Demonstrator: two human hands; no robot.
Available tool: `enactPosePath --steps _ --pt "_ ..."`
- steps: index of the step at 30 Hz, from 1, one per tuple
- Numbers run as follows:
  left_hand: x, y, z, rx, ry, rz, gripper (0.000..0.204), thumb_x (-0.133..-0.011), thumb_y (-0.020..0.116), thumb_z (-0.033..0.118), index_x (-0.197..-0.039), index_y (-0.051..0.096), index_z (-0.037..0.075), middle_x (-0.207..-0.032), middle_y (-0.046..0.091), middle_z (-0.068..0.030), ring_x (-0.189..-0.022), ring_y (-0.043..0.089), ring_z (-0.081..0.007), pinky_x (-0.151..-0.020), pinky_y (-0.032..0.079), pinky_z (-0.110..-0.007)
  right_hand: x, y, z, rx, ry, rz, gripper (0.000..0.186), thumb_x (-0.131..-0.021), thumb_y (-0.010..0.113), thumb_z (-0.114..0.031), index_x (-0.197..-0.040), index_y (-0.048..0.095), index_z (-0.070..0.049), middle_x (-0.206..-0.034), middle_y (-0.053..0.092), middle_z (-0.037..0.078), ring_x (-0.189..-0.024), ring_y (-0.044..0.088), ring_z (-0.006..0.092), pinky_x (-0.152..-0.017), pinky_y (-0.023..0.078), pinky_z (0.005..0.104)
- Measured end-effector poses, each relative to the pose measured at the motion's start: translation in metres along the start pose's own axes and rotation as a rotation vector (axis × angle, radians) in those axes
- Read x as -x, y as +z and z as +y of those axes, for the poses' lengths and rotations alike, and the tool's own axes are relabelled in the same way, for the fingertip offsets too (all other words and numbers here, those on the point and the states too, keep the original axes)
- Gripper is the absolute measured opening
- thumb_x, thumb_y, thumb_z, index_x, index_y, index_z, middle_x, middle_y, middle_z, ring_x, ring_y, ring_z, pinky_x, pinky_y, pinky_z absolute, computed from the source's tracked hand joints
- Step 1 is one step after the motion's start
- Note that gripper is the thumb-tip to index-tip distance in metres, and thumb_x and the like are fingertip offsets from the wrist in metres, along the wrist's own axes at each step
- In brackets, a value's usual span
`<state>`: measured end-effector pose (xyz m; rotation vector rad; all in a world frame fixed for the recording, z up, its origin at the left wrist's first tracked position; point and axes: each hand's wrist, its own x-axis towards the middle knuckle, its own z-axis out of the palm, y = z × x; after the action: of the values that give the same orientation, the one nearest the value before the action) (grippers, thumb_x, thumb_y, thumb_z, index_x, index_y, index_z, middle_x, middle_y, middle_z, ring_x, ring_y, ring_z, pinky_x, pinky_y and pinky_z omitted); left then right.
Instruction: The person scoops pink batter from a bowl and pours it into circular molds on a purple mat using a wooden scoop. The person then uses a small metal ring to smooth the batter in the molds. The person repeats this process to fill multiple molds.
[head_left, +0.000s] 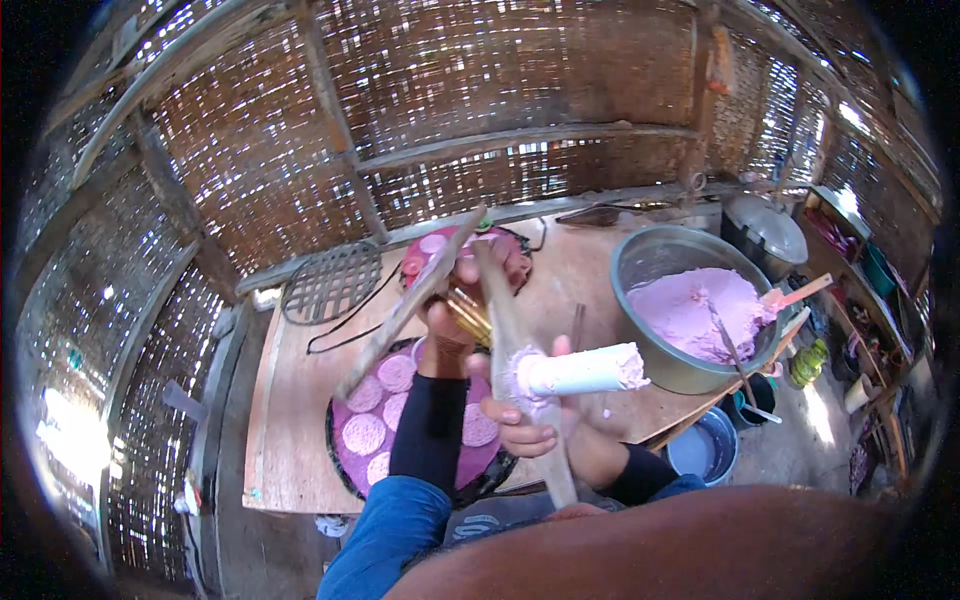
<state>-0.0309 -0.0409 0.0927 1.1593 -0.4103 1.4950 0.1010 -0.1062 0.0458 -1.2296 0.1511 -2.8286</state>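
Observation:
My left hand point(448, 340) is closed around a long wooden bar point(395, 335), which slants across the view. A shiny gold-coloured cylinder point(468, 315) sticks out beside that hand. My right hand point(522, 430) grips a second wooden bar point(545, 455), with a white tube point(590, 370) set crosswise in it. Pink dough clings round the tube's base and shows at its far end. Below my left forearm lies a dark-rimmed round tray point(345, 465) bearing several pink, noodle-textured discs point(364, 434). Another pink round tray point(412, 262) with discs is partly hidden behind the bars.
A large metal basin point(628, 265) of pink dough point(690, 305) stands right on the wooden table point(300, 400). A woven rack point(330, 285) lies at the far left. A lidded pot point(768, 228), a bucket point(705, 445) and shelves point(850, 260) are on the right.

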Motion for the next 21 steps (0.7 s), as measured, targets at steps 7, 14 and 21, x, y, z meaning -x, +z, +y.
enactPosePath --steps 7,14,21 --pt "0.083 0.011 0.106 -1.878 -0.16 0.465 0.02 -0.073 0.068 0.017 -0.084 0.058 0.004 -0.077 0.062 -0.0063 -0.066 0.059 -0.0198 -0.061 0.048 -0.033 0.02 0.054 -0.02 0.961 -0.528 0.992 0.066 -0.086 0.044 -0.054 -0.134 0.031 -0.01 -0.105 0.053 0.016 -0.074 0.055 0.0198 -0.041 0.049 0.0263" --pt "0.123 0.071 0.108 -2.195 -0.254 0.247 0.039 -0.059 0.077 0.038 -0.085 0.067 0.01 -0.078 0.065 -0.0083 -0.07 0.063 -0.027 -0.065 0.049 -0.038 -0.022 0.032 0.005 1.786 -0.289 1.172 0.069 -0.083 0.06 -0.033 -0.134 0.024 -0.005 -0.099 0.048 0.011 -0.071 0.052 0.0144 -0.055 0.05 0.0275" --pt "0.136 0.086 0.134 -2.297 -0.524 0.058 0.036 -0.058 0.074 0.037 -0.083 0.067 0.013 -0.075 0.064 -0.0096 -0.064 0.061 -0.026 -0.063 0.043 -0.039 -0.049 0.036 0.023 2.487 0.057 0.88 0.087 -0.075 0.068 -0.031 -0.136 0.017 0.003 -0.126 0.04 0.024 -0.114 0.046 0.0326 -0.096 0.036 0.0407"
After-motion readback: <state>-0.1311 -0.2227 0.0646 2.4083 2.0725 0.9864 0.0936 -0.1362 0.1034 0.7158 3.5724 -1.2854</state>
